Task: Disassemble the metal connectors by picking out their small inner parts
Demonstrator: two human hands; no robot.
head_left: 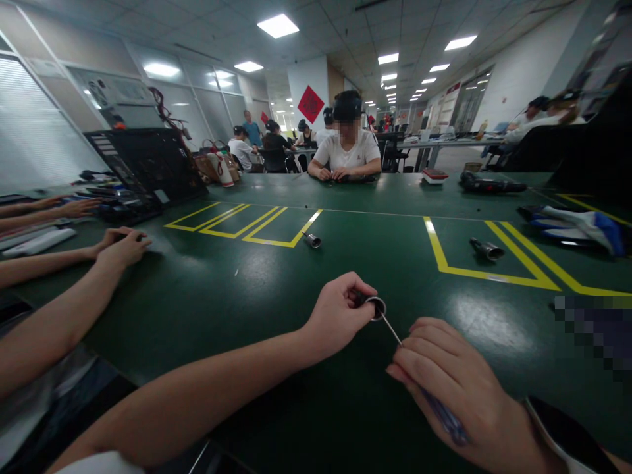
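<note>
My left hand (336, 315) is closed around a small metal cylindrical part (378, 307), its round open end facing me and to the right. My fingers hide the rest of that part. In my right hand (444, 375) is a screwdriver (444, 418) with a translucent bluish handle. Its thin shaft (392, 328) points up and left, and the tip reaches into the part's open end; the tip itself is hidden. Two similar metal parts lie on the green table: one (312, 239) beyond my left hand, another (487, 249) inside a yellow-taped area at the right.
Yellow tape (269, 243) marks several areas on the green table (237, 342). Blue-and-white gloves (575, 227) and a dark power tool (491, 184) lie at the right. A co-worker's hands (123, 247) are at the left. Another person (347, 155) sits opposite, near a red-and-white box (434, 176).
</note>
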